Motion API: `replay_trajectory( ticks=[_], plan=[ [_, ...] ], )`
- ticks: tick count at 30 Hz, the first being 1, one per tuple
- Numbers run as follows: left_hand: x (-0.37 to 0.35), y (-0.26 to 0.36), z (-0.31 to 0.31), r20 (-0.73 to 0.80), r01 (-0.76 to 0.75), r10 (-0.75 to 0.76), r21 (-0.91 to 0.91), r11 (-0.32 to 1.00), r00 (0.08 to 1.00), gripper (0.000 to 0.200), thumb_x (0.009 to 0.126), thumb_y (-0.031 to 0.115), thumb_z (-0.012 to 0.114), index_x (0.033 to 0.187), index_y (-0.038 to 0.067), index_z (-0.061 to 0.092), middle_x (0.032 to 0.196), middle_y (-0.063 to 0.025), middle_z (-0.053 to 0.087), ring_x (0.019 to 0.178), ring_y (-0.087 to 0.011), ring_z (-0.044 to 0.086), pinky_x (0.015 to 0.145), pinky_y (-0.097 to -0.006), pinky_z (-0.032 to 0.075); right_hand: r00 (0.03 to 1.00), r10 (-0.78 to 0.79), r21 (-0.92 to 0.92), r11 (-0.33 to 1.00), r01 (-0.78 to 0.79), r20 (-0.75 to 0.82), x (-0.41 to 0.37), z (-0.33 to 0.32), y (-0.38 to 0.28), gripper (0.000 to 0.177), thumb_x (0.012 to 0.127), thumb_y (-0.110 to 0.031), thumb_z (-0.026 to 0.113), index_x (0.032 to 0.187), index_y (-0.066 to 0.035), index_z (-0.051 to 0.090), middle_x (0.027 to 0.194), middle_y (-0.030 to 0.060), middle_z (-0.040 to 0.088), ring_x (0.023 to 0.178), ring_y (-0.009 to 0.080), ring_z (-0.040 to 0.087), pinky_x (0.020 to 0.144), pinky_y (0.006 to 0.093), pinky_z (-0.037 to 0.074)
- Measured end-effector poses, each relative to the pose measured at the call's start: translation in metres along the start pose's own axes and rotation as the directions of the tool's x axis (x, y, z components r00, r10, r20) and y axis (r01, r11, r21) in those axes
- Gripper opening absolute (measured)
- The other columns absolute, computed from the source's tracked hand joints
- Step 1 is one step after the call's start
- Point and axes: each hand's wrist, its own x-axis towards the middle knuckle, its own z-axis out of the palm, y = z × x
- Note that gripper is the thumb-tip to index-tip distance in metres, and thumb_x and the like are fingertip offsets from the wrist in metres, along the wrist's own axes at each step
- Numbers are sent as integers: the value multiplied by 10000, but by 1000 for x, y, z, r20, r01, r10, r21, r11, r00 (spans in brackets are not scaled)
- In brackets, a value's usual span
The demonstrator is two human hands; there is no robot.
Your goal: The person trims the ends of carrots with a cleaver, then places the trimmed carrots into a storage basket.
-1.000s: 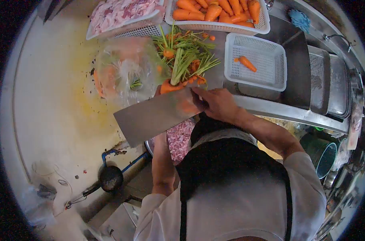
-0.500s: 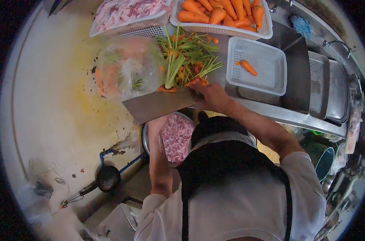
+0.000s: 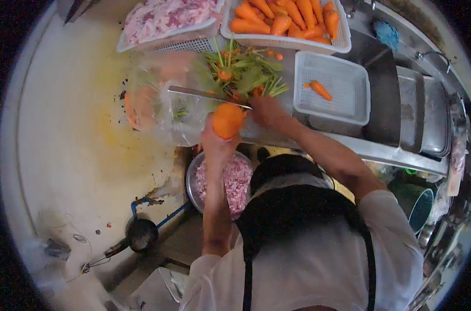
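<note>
An orange carrot (image 3: 228,121), seen end-on with a wide round face, is held in my left hand (image 3: 218,142). My right hand (image 3: 266,112) is closed around the handle of a cleaver (image 3: 204,94), whose blade is turned nearly edge-on just above the carrot. Beyond the blade lies a pile of green carrot tops (image 3: 245,67) with orange pieces among them. A clear plastic bag (image 3: 181,116) with orange shapes in it rests left of the carrot.
White baskets of carrots (image 3: 281,23) and raw meat (image 3: 168,18) stand at the back. A white basket (image 3: 357,88) with one small carrot (image 3: 321,90) is on the right, by the sink (image 3: 384,93). Below my left hand is a metal bowl of chopped meat (image 3: 235,181).
The cleaver has turned from flat to nearly edge-on and moved up. My left hand has come up from below the blade, and the carrot now shows in it.
</note>
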Motion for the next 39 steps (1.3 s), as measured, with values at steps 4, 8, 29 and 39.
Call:
replay_trajectory(
  ticks=[4, 8, 29, 39],
  plan=[
    [2, -2, -7, -246, 69, -106, -156, 985, 963, 542, 666, 94, 756, 1155, 32, 531, 968, -110, 624, 902, -239, 625, 827, -344, 482, 967, 254, 93, 963, -253, 4, 0, -9, -1, 359, 830, -208, 627, 1140, -31, 593, 871, 208, 656, 762, 417, 630, 683, 507, 509],
    [-1, -4, -11, -118, 151, -243, -511, 846, 963, 614, 661, 108, 808, 1186, 19, 501, 1062, -92, 596, 975, -207, 596, 871, -336, 466, 914, 405, 198, 895, -399, 14, -4, -13, -7, 308, 817, -222, 649, 1079, -66, 692, 829, 212, 675, 762, 378, 658, 690, 438, 504],
    [-19, -27, 28, 79, 193, -728, -978, 74, 681, 337, 910, 309, 589, 1151, 88, 505, 978, -79, 608, 678, -172, 591, 514, -245, 488, 843, 532, 576, 715, -397, -78, -47, -83, -94, 317, 886, -213, 591, 1066, 47, 616, 748, 230, 618, 627, 226, 540, 621, 373, 448],
    [-6, -40, 9, 39, 171, -577, -969, 176, 816, 360, 891, 300, 626, 1151, 78, 515, 955, -62, 615, 689, -119, 577, 519, -220, 455, 727, 639, 334, 648, -684, 251, -102, -23, -9, 287, 836, -167, 636, 1025, 48, 632, 851, 258, 656, 795, 292, 681, 677, 413, 483]
  ],
)
